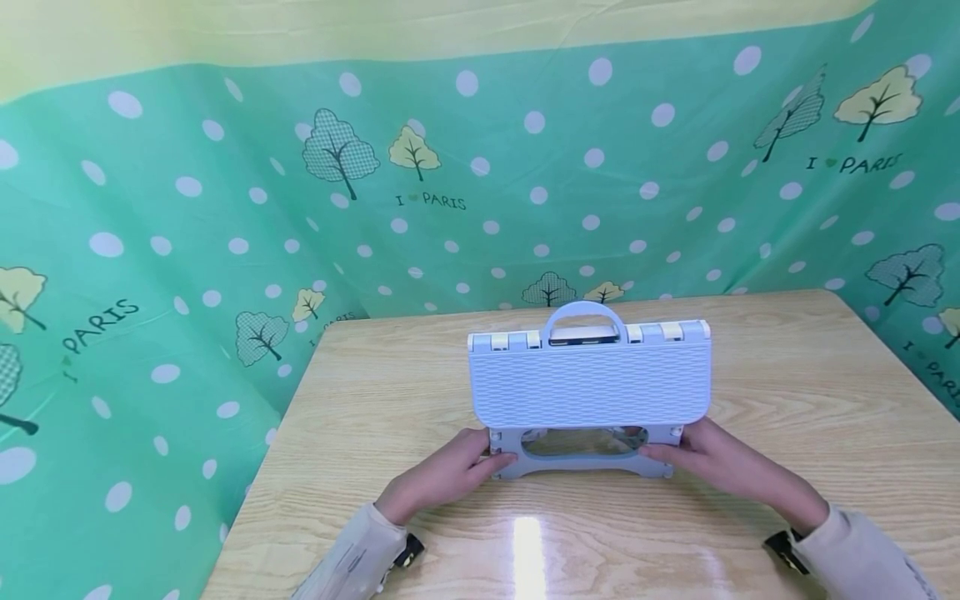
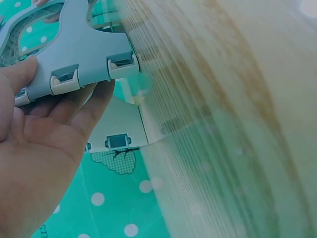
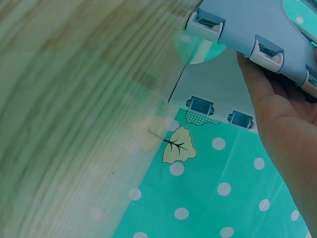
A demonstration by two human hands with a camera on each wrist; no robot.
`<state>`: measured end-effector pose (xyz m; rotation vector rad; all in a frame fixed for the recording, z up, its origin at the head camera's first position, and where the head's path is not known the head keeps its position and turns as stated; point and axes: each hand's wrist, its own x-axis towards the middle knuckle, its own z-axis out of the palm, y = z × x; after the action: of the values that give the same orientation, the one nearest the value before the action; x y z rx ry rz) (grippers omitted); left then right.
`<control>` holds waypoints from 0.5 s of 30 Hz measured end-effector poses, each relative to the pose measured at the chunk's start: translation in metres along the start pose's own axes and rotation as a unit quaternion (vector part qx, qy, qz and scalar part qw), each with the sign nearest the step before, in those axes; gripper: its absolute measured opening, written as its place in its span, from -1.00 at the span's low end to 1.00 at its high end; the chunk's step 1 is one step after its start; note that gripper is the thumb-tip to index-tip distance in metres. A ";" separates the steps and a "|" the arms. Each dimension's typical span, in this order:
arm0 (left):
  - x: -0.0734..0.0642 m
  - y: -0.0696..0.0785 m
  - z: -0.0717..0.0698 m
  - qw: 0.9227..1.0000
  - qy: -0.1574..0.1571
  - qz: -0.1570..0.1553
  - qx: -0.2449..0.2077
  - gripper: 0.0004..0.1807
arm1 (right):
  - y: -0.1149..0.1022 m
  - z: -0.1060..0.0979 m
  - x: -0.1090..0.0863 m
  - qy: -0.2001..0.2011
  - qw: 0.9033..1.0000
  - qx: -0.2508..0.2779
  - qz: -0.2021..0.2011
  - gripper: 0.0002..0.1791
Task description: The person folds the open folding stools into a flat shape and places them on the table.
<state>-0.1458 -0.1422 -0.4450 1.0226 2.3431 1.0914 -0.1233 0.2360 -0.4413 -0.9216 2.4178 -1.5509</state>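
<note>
A light blue folding stool with a woven-textured top and an arched carry handle stands on the wooden table. Its near leg panel has a large oval opening and white hinge clips along the side. At the panel's left side, my left hand grips the edge, thumb on the front and fingers behind. My right hand holds the opposite edge in the same way, with its thumb by the opening. Beyond the near panel, the far leg panel stands apart from it in the right wrist view.
The wood-grain table extends around the stool, with a bright light reflection near the front. Behind it and to both sides hangs a green curtain with white dots and printed trees.
</note>
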 end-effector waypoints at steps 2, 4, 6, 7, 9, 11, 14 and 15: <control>0.000 0.000 0.000 1.000 -0.001 0.000 -0.001 -0.45 | 0.000 0.000 0.000 0.002 1.000 -0.004 0.002 -0.30; 0.000 0.000 -0.001 1.000 -0.001 -0.001 -0.001 -0.46 | -0.001 0.000 -0.001 0.004 1.000 -0.008 0.004 -0.29; -0.001 0.001 -0.002 1.000 0.000 -0.001 0.001 -0.47 | -0.001 0.000 -0.001 0.004 1.000 -0.011 0.005 -0.28; -0.001 0.001 -0.002 1.000 0.000 -0.002 0.001 -0.48 | -0.001 0.000 -0.001 0.004 1.000 -0.012 0.005 -0.29; -0.001 0.001 -0.002 1.000 0.001 -0.002 0.003 -0.49 | -0.001 0.000 -0.001 0.003 1.000 -0.012 0.004 -0.31; -0.001 0.001 -0.002 1.000 0.001 0.000 0.005 -0.49 | -0.001 0.000 -0.001 0.001 1.000 -0.011 0.003 -0.32; -0.001 0.001 -0.002 1.000 0.002 0.001 0.005 -0.49 | -0.001 -0.001 -0.001 0.000 1.000 -0.012 0.002 -0.34; -0.001 0.001 -0.002 1.000 0.002 0.002 0.006 -0.49 | -0.001 0.000 -0.001 0.000 1.000 -0.012 0.002 -0.34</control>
<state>-0.1461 -0.1436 -0.4432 1.0299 2.3554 1.0836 -0.1228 0.2365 -0.4406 -0.9205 2.4421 -1.5226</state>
